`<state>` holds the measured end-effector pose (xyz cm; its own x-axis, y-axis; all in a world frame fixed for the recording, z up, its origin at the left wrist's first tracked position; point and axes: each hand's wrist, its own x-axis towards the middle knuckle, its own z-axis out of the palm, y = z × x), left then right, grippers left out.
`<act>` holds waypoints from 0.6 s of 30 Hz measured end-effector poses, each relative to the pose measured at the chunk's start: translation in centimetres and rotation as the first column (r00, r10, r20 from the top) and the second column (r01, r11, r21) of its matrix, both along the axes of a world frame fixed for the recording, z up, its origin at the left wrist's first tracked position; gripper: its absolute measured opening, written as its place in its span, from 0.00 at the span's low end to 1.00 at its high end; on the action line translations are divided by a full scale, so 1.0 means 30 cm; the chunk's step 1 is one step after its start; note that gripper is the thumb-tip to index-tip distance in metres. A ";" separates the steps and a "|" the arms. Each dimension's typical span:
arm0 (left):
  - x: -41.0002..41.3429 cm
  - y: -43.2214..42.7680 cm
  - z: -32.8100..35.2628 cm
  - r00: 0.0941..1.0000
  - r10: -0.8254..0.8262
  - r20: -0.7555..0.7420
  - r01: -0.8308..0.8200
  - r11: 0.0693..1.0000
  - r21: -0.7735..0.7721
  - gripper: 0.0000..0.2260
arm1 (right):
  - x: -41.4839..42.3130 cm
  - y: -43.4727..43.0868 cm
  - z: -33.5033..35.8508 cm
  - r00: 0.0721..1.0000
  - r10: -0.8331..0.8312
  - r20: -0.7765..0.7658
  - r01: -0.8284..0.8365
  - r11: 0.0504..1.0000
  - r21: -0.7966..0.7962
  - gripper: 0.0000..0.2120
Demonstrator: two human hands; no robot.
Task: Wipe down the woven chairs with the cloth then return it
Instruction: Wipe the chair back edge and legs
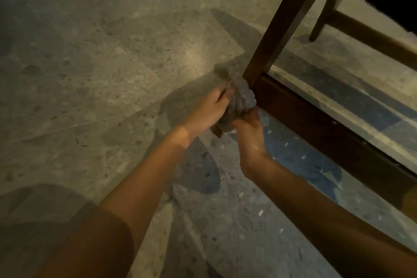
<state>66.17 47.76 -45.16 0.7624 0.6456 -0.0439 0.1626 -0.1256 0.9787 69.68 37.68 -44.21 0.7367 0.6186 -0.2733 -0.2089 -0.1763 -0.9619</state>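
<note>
Left hand (212,106): fingers curled into the near side of the crumpled grey cloth (241,101), gripping it. Right hand (248,128): cupped under the same wad from below, thumb and fingers closed on its lower folds. Both hands grip the cloth; neither holds anything else. Fingertips are partly buried in fabric and blurred.

The cloth is bunched into a loose ball and pressed against the foot of the dark brown wooden chair leg (277,27), right at the joint with the low dark wooden side rail (327,133). A thin corner trails up and to the left, away from the leg.

Handling, as a judgement: light, soft and limp, with no shape of its own. It will go where it is squeezed. It is best held as a wad in the palm, loose corners tucked in so they do not drag on the floor.

Around: a second chair leg (325,16) behind, speckled grey stone floor (90,52), and a blue flecked floor patch (293,153) under the chair frame. The woven seat is not visible.
</note>
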 end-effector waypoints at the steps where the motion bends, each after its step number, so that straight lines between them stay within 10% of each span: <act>1: 0.024 0.015 0.004 0.999 -0.050 -0.008 0.050 0.999 0.001 0.16 | 0.001 0.018 -0.005 1.000 0.001 -0.030 -0.001 1.000 0.009 0.30; 12: -0.045 -0.006 -0.166 0.977 -0.099 -0.190 0.114 0.991 0.070 0.08 | 0.035 0.045 -0.148 0.985 0.167 0.045 -0.144 0.936 -0.320 0.30; 18: -0.065 -0.049 -0.180 0.995 0.041 -0.093 -0.036 0.998 0.056 0.13 | 0.026 -0.004 -0.155 0.986 0.108 0.128 -0.076 0.970 -0.232 0.23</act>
<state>64.23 46.28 -50.55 0.7309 0.6781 -0.0777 0.2590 -0.1702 0.9508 70.48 37.55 -48.85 0.7198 0.6198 -0.3126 -0.0487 -0.4041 -0.9134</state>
